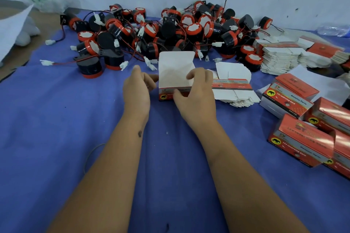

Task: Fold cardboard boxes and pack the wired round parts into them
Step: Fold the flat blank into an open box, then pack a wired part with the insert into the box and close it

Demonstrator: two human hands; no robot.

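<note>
left hand (137, 89) touches the left end of the one half-built box (175, 75), fingers loosely bent; whether it grips, i cannot tell. right hand (197, 91) pinches the box's front wall. the box lies mid-cloth (56, 119), long axis left to right, lid up. round parts (170, 30), dozens, heaped behind. about six finished boxes (303, 138) right.

On the folded boxes (287, 102) at the right we read "ST" in large letters, "12v reversing horn" and "Genuine Parts" along the grey side strip, with a black elephant on a yellow oval at the corner. The half-folded box (171, 89) shows the same elephant sign, its lettering too blurred for us, as is the print on the flat blanks (232, 83)
</note>
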